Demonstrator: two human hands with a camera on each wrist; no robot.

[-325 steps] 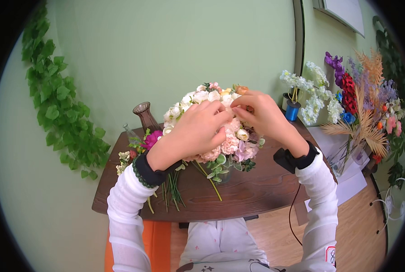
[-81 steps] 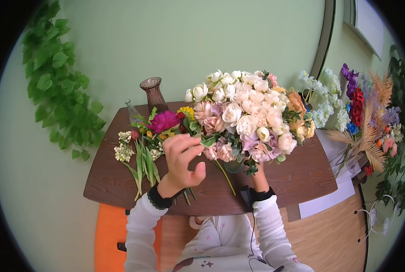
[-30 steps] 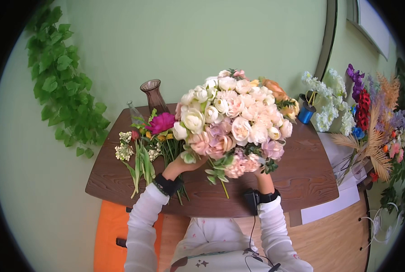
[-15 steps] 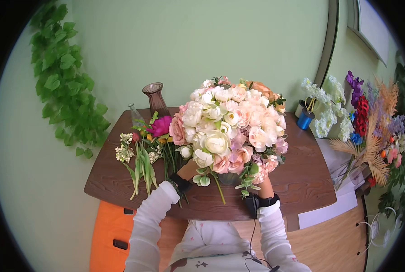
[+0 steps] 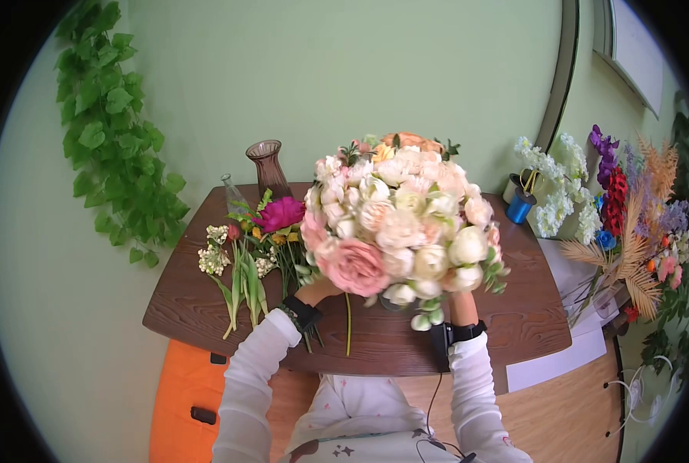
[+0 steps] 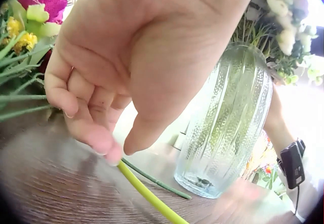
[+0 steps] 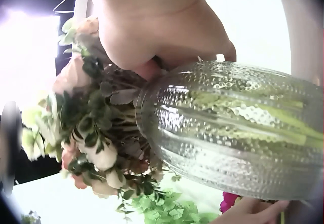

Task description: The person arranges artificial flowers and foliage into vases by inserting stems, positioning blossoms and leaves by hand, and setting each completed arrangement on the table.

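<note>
Head view is showing a full bouquet (image 5: 398,224) of white, cream, peach and pink flowers above the middle of a brown table (image 5: 526,324). Its stems are running down into a clear glass vase (image 6: 228,122), which is mostly hiding beneath the blooms there but is showing plainly in both wrist views.

On the near side, the left hand (image 6: 126,57) is curling its fingers and pinching a yellow-green stem (image 6: 151,197) between thumb and fingertips, beside the vase. A thinner dark green stem (image 6: 158,181) is lying just beyond it. The right hand (image 7: 162,36) is touching the vase by its mouth, close under the flowers; its fingers are mostly hiding, so I cannot tell whether they are gripping.

Left of the bouquet, a magenta flower (image 5: 280,214), a red tulip (image 5: 235,231) and white berry sprigs (image 5: 214,261) are lying on the table. Behind them, a smoky purple vase (image 5: 265,166) and a small clear bottle (image 5: 233,193) are standing near the back edge. A blue spool (image 5: 520,207) is sitting at the right, near white blossoms (image 5: 549,208). A leafy vine (image 5: 113,139) is hanging against the green wall (image 5: 344,69).
</note>
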